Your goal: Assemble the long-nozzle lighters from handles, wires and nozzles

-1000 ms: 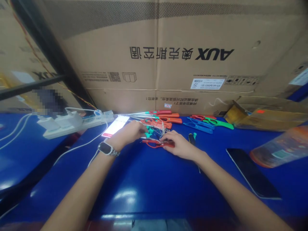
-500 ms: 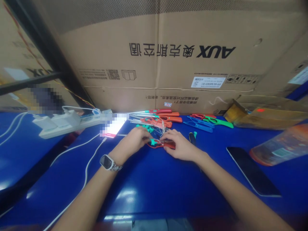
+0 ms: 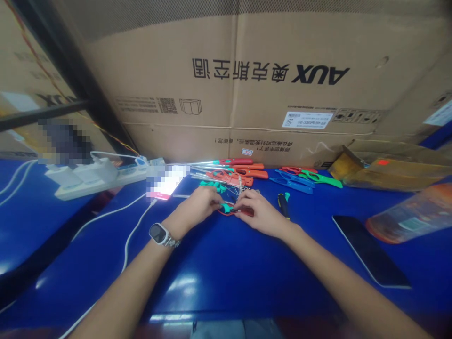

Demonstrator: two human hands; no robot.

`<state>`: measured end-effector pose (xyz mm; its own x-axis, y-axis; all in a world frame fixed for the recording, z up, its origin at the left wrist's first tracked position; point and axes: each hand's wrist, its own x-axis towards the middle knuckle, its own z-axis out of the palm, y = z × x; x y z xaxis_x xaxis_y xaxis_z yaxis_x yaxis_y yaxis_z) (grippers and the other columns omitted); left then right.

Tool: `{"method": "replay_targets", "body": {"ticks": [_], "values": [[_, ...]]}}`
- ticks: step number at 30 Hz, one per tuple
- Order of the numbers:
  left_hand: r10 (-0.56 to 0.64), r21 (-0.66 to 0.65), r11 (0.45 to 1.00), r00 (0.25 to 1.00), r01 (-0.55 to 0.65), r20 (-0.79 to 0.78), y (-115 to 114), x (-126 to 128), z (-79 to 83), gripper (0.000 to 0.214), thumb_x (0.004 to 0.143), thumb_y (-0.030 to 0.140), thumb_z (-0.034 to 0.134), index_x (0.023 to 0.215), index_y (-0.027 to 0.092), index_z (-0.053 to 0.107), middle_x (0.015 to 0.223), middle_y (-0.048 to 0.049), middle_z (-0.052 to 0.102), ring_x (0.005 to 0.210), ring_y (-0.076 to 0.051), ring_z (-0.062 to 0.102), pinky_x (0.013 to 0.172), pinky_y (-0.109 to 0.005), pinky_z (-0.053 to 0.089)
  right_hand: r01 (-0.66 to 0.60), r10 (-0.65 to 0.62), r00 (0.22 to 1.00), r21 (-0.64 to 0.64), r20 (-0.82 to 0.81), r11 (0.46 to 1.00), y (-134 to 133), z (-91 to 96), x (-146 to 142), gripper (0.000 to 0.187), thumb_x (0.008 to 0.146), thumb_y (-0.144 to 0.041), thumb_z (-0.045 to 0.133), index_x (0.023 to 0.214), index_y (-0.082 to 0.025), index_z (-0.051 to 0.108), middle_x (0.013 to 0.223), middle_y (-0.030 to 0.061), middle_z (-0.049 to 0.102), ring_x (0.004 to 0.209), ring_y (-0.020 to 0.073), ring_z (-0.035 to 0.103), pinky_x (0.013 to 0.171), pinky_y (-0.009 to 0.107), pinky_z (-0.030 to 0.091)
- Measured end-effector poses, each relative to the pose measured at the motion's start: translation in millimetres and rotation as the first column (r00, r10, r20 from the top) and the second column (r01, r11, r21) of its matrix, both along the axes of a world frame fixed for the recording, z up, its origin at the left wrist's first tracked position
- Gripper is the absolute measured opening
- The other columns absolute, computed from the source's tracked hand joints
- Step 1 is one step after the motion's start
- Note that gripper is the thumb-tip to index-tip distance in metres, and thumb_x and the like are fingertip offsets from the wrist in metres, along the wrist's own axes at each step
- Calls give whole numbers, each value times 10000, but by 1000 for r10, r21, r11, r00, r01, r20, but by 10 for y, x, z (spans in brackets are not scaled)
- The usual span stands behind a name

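Between my two hands is a red lighter casing (image 3: 250, 213) with a teal trigger piece (image 3: 226, 207) in it, low over the blue table. My left hand (image 3: 197, 209), wearing a watch (image 3: 158, 234) on its wrist, pinches the casing's left end. Over the right part of the casing, my right hand (image 3: 259, 214) has its fingers closed on it and on its inner parts, which are too small to make out. Just beyond the fingers are loose teal triggers (image 3: 213, 186) and thin wired parts (image 3: 240, 184). A black-and-yellow screwdriver (image 3: 283, 205) lies right of my right hand.
Behind lie several long lighters (image 3: 243, 173) with metal tubes, and blue and green casing halves (image 3: 293, 182). A lit phone (image 3: 169, 182) on a cable and a power strip (image 3: 106, 181) sit left. A dark phone (image 3: 369, 252), plastic jar (image 3: 413, 214) and open carton (image 3: 391, 165) stand right.
My right hand has shifted slightly left along the casing, its fingertips closer to the teal trigger. More of the screwdriver shows beside it. My left hand keeps its pinch.
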<state>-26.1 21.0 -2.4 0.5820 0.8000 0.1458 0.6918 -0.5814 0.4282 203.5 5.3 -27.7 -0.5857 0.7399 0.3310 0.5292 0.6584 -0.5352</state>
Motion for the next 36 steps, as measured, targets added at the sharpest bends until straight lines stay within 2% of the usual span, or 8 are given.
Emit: {"method": "replay_targets", "body": {"ticks": [12,18,24,36], "values": [[54,38,998,999,-53,-6,25,24,-70,180,835,94,601,783,175,754,786,-55,686,711,-162,604,663,-269,439,-28,20,995,-78,-101,997,29,-10,2,85,843,-148,690,899,-210,674,1026,43,609,990,190,580,914,366,462],[82,18,997,996,-81,-39,28,33,-28,174,811,96,590,757,171,737,756,-50,682,704,-159,593,652,-263,416,-43,34,993,-84,-109,996,33,-1,0,90,842,-137,688,897,-208,683,1000,42,608,959,184,590,894,358,470],[71,22,997,992,-69,-104,38,55,19,204,746,25,576,693,168,712,715,-48,681,674,-165,576,628,-269,387,-66,49,990,-120,-134,991,40,-11,-14,78,847,-141,680,902,-197,684,1018,47,596,949,176,603,889,348,483],[125,49,992,982,-119,-142,-27,83,70,247,755,11,543,683,168,719,699,-69,661,653,-182,560,619,-291,374,-81,65,988,-108,-143,991,48,-26,-19,70,856,-147,668,902,-198,680,1016,45,589,948,172,602,891,340,485]]}}
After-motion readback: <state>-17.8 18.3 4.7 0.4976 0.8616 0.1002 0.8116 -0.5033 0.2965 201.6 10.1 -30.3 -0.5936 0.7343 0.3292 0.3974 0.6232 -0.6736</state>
